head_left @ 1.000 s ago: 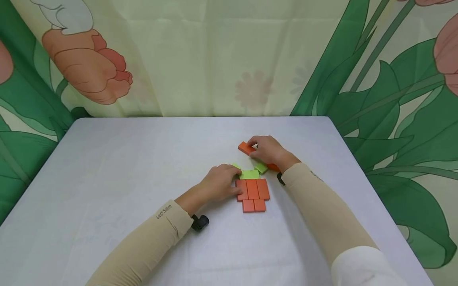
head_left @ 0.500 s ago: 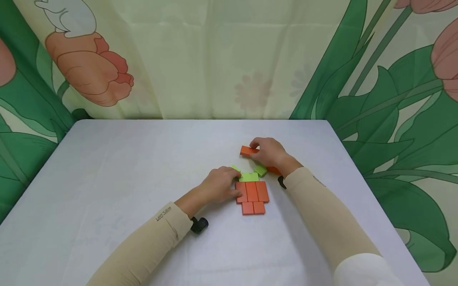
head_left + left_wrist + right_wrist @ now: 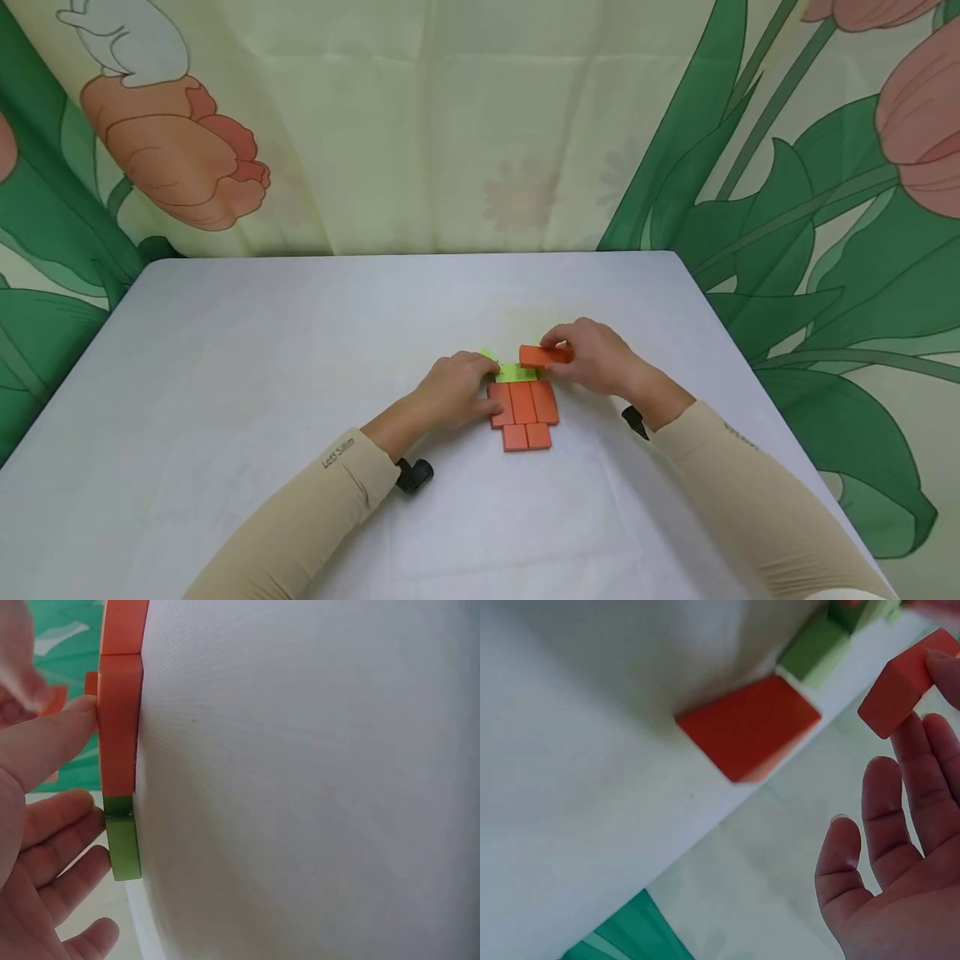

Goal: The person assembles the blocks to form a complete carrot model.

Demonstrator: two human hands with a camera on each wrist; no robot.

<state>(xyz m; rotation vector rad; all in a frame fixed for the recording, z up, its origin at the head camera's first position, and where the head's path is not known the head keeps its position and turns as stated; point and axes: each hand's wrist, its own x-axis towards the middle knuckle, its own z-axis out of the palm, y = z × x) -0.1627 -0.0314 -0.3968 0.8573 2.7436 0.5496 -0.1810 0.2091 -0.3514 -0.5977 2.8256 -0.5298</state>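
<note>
My right hand [image 3: 600,357] pinches an orange block [image 3: 534,357] between thumb and fingers, above the table behind a flat arrangement of blocks. In the right wrist view the held block [image 3: 900,682] is clear of the table. My left hand [image 3: 453,390] rests at the arrangement's left side; its thumb [image 3: 64,731] touches an orange block [image 3: 120,727] and its fingers lie by a green block [image 3: 124,847]. The arrangement has several orange blocks [image 3: 522,403] in two rows, with a light green block [image 3: 516,373] behind them and another green block [image 3: 487,354] at the back left.
A loose orange block [image 3: 750,727] lies on the table near a green block [image 3: 817,649], seen in the right wrist view. The white-covered table [image 3: 262,350] ends at a patterned cloth backdrop [image 3: 375,150].
My right hand has carried the orange block toward me and slightly right, closer to the green blocks. My left hand has stayed by the arrangement.
</note>
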